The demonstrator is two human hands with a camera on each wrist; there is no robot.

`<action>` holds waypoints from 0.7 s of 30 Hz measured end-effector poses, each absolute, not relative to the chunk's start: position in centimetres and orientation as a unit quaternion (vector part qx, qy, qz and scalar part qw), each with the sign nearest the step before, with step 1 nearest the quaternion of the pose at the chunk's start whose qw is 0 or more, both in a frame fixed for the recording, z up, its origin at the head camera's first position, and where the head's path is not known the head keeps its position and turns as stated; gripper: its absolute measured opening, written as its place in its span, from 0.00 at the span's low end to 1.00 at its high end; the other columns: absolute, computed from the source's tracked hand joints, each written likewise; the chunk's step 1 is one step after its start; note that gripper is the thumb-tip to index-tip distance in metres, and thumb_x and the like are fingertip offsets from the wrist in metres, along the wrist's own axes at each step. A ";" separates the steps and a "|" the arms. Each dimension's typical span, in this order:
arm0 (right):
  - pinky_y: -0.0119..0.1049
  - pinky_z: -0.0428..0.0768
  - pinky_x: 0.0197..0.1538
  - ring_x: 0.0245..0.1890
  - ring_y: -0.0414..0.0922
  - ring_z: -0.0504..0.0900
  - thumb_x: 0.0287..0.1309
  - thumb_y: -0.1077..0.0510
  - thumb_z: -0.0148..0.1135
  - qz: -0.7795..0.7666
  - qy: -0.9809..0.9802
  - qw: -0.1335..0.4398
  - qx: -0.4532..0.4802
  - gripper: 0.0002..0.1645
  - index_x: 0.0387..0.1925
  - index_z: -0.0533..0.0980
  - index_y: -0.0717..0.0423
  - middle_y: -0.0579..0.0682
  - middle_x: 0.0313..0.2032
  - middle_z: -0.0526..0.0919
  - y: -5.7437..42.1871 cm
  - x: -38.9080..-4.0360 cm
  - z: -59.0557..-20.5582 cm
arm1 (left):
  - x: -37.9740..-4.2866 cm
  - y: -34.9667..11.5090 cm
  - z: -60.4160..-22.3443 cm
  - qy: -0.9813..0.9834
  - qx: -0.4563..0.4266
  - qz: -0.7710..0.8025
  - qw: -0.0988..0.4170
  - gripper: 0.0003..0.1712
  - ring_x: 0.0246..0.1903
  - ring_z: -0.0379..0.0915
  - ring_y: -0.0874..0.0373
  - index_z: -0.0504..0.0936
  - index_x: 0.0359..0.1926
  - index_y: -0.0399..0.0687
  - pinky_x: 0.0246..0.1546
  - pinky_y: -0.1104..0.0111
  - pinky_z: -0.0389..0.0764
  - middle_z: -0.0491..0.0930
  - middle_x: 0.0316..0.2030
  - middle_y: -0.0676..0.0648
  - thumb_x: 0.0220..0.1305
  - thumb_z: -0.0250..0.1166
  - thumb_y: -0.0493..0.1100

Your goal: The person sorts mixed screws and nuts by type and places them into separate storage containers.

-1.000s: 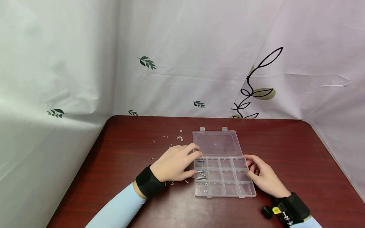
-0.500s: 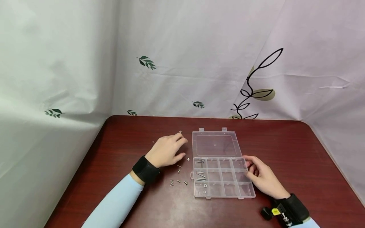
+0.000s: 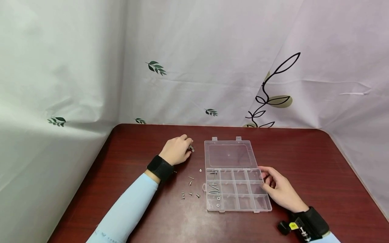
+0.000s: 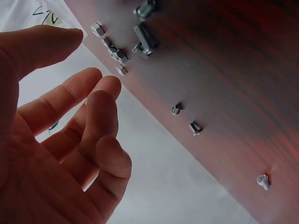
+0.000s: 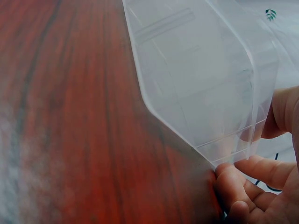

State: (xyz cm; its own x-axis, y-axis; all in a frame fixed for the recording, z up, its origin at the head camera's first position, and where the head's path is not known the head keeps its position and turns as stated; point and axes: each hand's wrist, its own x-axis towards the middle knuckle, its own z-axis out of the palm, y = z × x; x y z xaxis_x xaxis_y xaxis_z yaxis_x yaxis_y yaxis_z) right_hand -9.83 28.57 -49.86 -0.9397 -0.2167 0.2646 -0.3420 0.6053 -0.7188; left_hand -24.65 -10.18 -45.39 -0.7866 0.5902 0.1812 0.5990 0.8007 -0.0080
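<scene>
My left hand [image 3: 175, 151] is over the far left part of the table, beside a small cluster of hex nuts [image 3: 191, 148]. In the left wrist view its thumb and fingers stand apart, with nothing between them, and the nuts [image 4: 114, 51] lie just past the fingertips. A clear plastic divided storage box [image 3: 240, 211] lies with its lid [image 3: 229, 153] folded back. Its left compartments hold long screws [image 3: 214, 192] and a few nuts [image 3: 218, 198]. My right hand [image 3: 281, 189] grips the box's right side; in the right wrist view the fingers [image 5: 231, 184] curl at its lower edge.
Small loose screws [image 3: 198, 195] lie scattered on the dark red table [image 3: 304, 152], left of the box. A single small piece [image 3: 200, 170] sits close to the box's left side. A pale patterned cloth [image 3: 188, 67] hangs behind the table.
My left hand has moved left and away from the box's left compartments, then farther back to the nuts. My right hand stays at the box's right side.
</scene>
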 end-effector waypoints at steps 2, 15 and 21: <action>0.29 0.69 0.33 0.31 0.36 0.71 0.52 0.76 0.64 0.415 -0.893 0.075 0.156 0.33 0.60 0.73 0.56 0.48 0.39 0.75 28.6 -9.8 -49.9 | -24.9 -10.1 -45.4 -0.947 -0.311 -0.029 0.080 0.18 0.34 0.80 0.53 0.83 0.51 0.46 0.36 0.59 0.83 0.78 0.38 0.46 0.61 0.69 0.45; 0.29 0.70 0.33 0.31 0.36 0.72 0.51 0.76 0.64 0.414 -0.893 0.080 0.159 0.33 0.60 0.73 0.57 0.48 0.39 0.75 28.6 -9.8 -49.7 | -26.0 -9.6 -46.2 -0.949 -0.307 -0.027 0.071 0.09 0.31 0.80 0.52 0.85 0.42 0.47 0.33 0.60 0.82 0.78 0.32 0.48 0.61 0.66 0.39; 0.30 0.70 0.33 0.31 0.36 0.71 0.52 0.76 0.64 0.417 -0.892 0.075 0.160 0.32 0.60 0.73 0.56 0.48 0.39 0.74 28.6 -9.7 -49.6 | -26.1 -9.7 -46.1 -0.946 -0.312 -0.052 0.069 0.05 0.26 0.74 0.55 0.82 0.33 0.49 0.28 0.62 0.78 0.72 0.23 0.51 0.55 0.64 0.35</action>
